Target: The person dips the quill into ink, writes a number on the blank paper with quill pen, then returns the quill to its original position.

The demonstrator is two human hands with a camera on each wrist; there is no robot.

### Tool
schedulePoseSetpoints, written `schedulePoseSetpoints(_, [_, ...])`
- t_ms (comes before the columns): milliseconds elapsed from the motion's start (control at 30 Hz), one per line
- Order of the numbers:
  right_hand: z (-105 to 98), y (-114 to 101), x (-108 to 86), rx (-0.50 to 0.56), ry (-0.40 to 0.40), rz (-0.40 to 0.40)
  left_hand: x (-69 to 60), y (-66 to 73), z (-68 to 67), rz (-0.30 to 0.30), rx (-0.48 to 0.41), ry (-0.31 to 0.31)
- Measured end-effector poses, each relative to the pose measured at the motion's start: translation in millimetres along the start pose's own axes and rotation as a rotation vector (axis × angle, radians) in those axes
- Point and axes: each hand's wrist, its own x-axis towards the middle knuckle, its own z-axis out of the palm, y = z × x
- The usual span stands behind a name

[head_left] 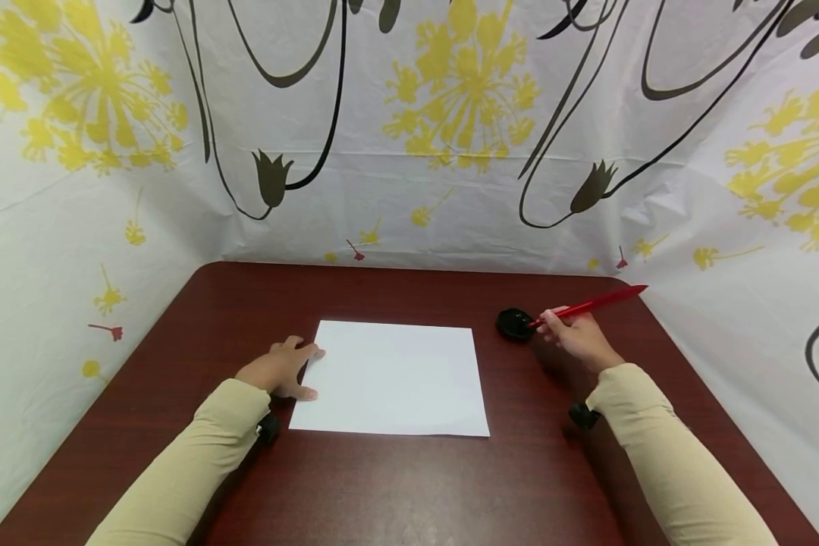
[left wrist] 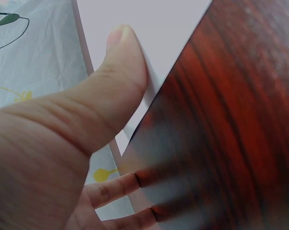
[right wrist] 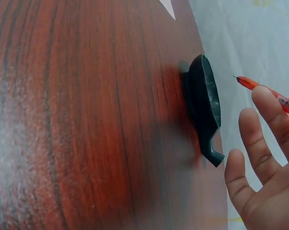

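Paper (head_left: 396,383), one plain white sheet, lay flat between the two hands, its left edge under the left hand (head_left: 283,369). Left hand: fingers extended and spread apart; thumb (left wrist: 127,62) rested on the sheet near its closest left corner, one fingertip touched the paper farther up the same edge, and the remaining fingers lay to the outer side on the table (head_left: 396,493). Right hand (head_left: 583,343): held one red pen (head_left: 607,299) pinched between thumb and forefinger, the other fingers loosely bent. Pen: narrow dark tip turned leftward, barrel slanting up and away past the right hand; the right wrist view showed the tip apart from the dish. Dish (head_left: 515,324): one, black, shallow, with a short angled stub, on the table just left of the right hand's fingertips and right of the paper. Sleeves (head_left: 177,462), pale beige, behind both hands; dark wrist devices (head_left: 583,415), one below each cuff. Cloth (head_left: 355,129), white, printed with yellow flowers and dark stems, hung beyond both hands.
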Motion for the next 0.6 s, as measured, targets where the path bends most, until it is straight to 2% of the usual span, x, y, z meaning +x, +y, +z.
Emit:
schedulePoseSetpoints(300, [2.0, -1.1, 3.3, 0.030, -0.022, -0.026, -1.6, 0.8, -1.1, 0.004, -0.003, -0.004])
schedulePoseSetpoints(600, [5.1, -0.3, 6.5, 0.018, 0.010, -0.056, -3.4, 2.1, -1.9, 0.008, -0.006, -0.004])
